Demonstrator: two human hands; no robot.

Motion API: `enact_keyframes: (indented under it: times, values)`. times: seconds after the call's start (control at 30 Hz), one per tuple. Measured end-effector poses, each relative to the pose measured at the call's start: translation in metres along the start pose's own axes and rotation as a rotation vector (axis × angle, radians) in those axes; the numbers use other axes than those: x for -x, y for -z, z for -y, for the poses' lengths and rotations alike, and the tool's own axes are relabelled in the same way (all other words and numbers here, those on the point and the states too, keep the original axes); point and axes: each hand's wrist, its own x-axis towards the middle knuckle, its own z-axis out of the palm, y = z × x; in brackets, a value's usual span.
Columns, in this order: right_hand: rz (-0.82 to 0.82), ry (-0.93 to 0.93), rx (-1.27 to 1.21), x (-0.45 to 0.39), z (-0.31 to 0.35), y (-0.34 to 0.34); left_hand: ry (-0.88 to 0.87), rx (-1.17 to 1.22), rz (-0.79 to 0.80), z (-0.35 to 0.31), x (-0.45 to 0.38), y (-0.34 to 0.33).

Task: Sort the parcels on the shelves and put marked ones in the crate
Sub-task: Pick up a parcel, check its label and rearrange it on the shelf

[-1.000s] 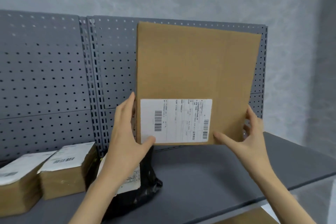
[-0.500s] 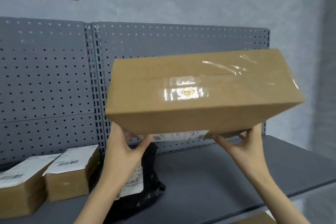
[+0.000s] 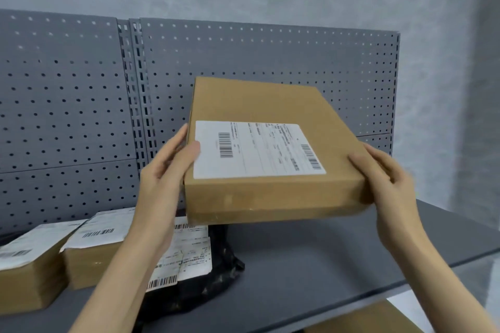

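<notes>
Both hands hold one cardboard box in the air above the grey shelf, well clear of its surface, in front of the perforated back panel. Left hand clasps the box's left edge, thumb lying over the corner of the white shipping label; right hand clasps the near right corner, fingers wrapped down the side. Box is tilted with the labelled face up and toward the camera, most likely so the label can be read and checked for a mark (none is legible here; print is blurred).

On the shelf, left of the held box: two smaller cardboard parcels side by side at the left, each with a white label on top, and a black poly mailer with a barcode label, just beside them and partly behind the left forearm.

No crate can be seen. A tan cardboard surface shows at the near lower edge, below the shelf; what it is cannot be told.

Judgement: inspection step, destination undecided.
</notes>
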Motion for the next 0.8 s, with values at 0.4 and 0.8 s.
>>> enact_keyframes:
  times: [0.4, 0.8]
  values:
    - [0.068, -0.030, -0.025, -0.035, 0.056, 0.004, 0.064, -0.194, 0.052, -0.014, -0.015, -0.013]
    - [0.105, 0.021, 0.144, -0.035, 0.053, -0.003, 0.187, -0.149, 0.087, 0.011, -0.022, -0.012]
